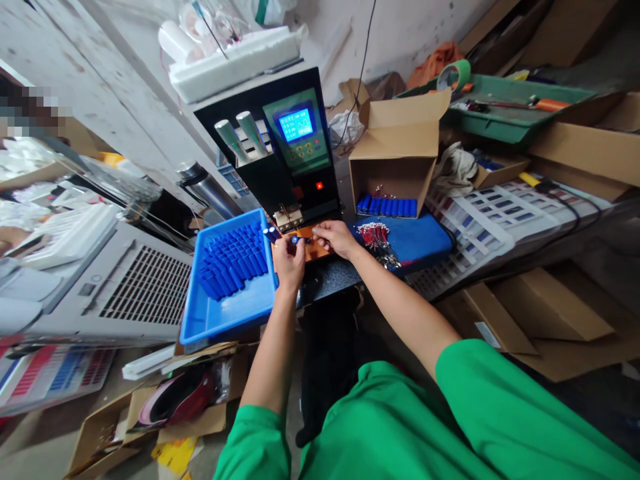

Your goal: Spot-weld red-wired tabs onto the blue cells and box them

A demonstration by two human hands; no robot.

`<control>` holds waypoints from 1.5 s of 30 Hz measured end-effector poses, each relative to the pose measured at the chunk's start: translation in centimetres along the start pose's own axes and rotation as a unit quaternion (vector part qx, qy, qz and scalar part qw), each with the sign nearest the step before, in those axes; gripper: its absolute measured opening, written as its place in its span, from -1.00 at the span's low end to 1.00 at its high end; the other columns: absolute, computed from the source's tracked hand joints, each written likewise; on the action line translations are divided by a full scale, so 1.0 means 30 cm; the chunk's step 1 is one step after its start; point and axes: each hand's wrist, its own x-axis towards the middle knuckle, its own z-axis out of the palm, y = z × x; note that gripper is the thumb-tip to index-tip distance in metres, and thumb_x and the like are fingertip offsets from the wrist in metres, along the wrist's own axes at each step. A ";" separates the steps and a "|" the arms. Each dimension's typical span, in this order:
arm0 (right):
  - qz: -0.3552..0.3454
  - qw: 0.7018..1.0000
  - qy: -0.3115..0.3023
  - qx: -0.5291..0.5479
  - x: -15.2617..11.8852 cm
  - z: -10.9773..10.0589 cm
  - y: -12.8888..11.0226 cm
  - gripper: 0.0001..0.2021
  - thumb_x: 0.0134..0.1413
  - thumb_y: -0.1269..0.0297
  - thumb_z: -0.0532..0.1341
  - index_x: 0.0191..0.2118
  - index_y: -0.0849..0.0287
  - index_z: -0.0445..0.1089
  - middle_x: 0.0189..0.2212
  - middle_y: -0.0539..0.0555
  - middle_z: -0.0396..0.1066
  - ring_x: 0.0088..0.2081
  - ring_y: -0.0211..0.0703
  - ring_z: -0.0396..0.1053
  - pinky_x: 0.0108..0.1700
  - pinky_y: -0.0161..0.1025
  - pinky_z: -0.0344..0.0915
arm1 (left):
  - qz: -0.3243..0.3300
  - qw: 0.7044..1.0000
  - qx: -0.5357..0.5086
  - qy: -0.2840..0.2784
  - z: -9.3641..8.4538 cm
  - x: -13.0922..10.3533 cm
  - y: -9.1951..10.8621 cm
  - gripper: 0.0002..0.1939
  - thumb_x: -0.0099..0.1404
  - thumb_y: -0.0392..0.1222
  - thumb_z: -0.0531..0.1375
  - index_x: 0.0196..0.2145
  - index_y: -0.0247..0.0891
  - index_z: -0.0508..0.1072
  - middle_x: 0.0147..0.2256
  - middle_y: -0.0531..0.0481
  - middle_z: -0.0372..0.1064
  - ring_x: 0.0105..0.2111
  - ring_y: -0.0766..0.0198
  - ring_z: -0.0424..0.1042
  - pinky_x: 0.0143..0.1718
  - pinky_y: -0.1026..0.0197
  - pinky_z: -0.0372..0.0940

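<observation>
My left hand [289,263] is closed on a blue cylindrical battery cell [295,239], its end showing between thumb and fingers. It is just in front of the electrodes [289,220] of a black spot welder [300,183] with a lit screen [296,125]. Over the orange work plate [316,251], my right hand [336,239] has its thumb and fingers pinched together; whatever is in the pinch is too small to make out. A couple more blue cells [270,233] stand beside my left hand.
Many blue cells [233,263] fill a blue plastic tray [240,313] at left. To the right, red and white wire leads [375,237] are heaped before an open cardboard box [393,140] with wired cells [387,206]. A white crate [470,213] is farther right.
</observation>
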 end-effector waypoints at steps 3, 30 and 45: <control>0.015 1.000 0.013 0.009 0.008 0.002 -0.002 -0.68 -0.11 0.12 0.46 -0.50 0.24 0.39 -0.62 -0.05 0.39 -0.64 -0.44 0.20 -0.64 -0.46 0.06 | 0.004 1.000 0.014 -0.007 -0.007 0.010 0.006 -0.84 0.31 -0.09 0.24 -0.23 -0.22 0.43 -0.34 -0.02 0.33 -0.33 0.25 0.34 -0.27 0.20 0.26; 0.046 0.993 0.097 0.055 0.032 0.041 -0.004 -0.66 -0.01 0.18 0.46 -0.53 0.23 0.33 -0.72 -0.11 0.27 -0.71 -0.45 0.15 -0.68 -0.48 0.07 | -0.061 0.974 -0.193 -0.099 0.042 -0.001 -0.031 -0.59 0.14 0.04 0.37 -0.14 -0.27 0.56 -0.33 -0.03 0.49 -0.39 0.32 0.44 -0.29 0.22 0.39; 0.018 0.998 0.030 -0.062 0.025 0.035 0.005 -0.77 0.00 0.31 0.42 -0.50 0.22 0.36 -0.75 -0.13 0.28 -0.71 -0.43 0.19 -0.67 -0.48 0.12 | -0.060 0.978 -0.181 -0.079 0.040 -0.002 -0.031 -0.64 0.16 0.01 0.35 -0.17 -0.30 0.59 -0.33 -0.06 0.53 -0.39 0.29 0.47 -0.29 0.22 0.40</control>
